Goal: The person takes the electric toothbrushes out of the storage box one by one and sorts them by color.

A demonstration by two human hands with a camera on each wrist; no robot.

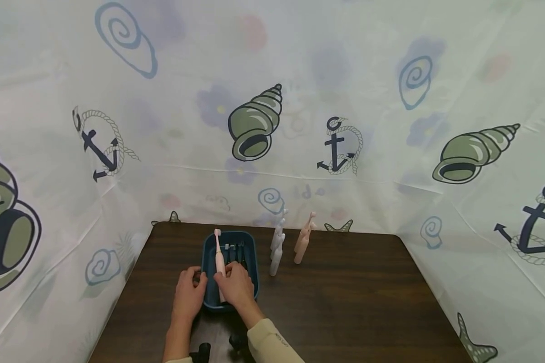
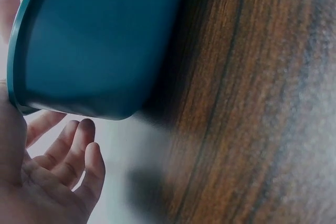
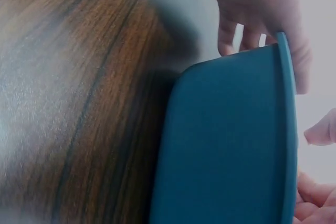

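Note:
A deep blue plastic tray (image 1: pixel 256 252) sits at the left of the table. My left hand (image 1: pixel 189 292) holds its left side; in the right wrist view the thumb lies over the rim and the fingers reach down outside the wall. Above the tray my right hand (image 1: pixel 238 285) holds a pale pink electric toothbrush (image 1: pixel 220 258) by the handle, thumb on one side and fingers on the other. The brush head points away, and the handle's lower end shows inside the tray. Several dark, slim items (image 1: pixel 239 252) lie in the tray, partly hidden by the right hand.
Right of the tray several white toothbrushes (image 1: pixel 276 254) stand upright in a row. Beside them pink toothbrushes (image 1: pixel 302 244) stand likewise. The dark wooden table (image 1: pixel 359 297) ends at the back against a patterned white curtain (image 1: pixel 372 91). Black wrist cameras (image 1: pixel 203 353) show near the forearms.

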